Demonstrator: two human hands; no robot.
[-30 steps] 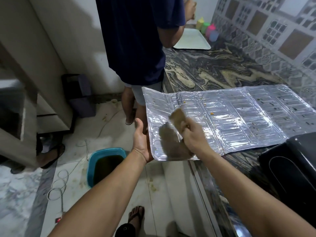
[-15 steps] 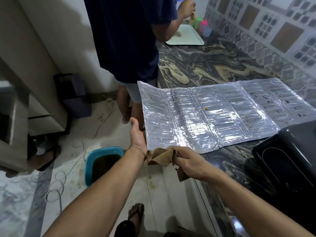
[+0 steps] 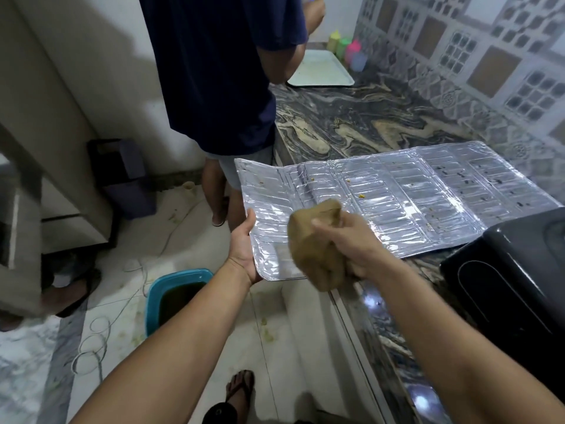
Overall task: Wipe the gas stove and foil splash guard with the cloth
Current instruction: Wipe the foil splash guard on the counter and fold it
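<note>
the silver embossed foil splash guard (image 3: pixel 412 200) lies flat on the dark marbled stone countertop (image 3: pixel 351 117), its near-left end jutting past the counter edge over the floor. the left hand (image 3: pixel 244 249) props that overhanging end from below: the thumb lies along the guard's left edge, while the fingers are hidden under the foil, so how they lie cannot be told. the right hand (image 3: pixel 348 243) grips a bunched brown cloth (image 3: pixel 318 249) over the guard's near-left corner; the cloth is motion-blurred, and whether it touches the foil is hard to make out. small yellowish crumbs and dark specks dot the guard's middle and far-right panels.

just right of the guard's near edge sits a glossy black appliance (image 3: pixel 504 286), cut off by the frame, so what it is cannot be told. beyond the guard, at the far end of the counter, a pale rectangular tray (image 3: pixel 324 73) is partly hidden by a second person in a navy shirt (image 3: pixel 220 71), whose head is out of frame. below the guard's overhanging end, on the tiled floor, stands a teal plastic basin (image 3: pixel 180 289) of dark water, partly covered by the left forearm.
</note>
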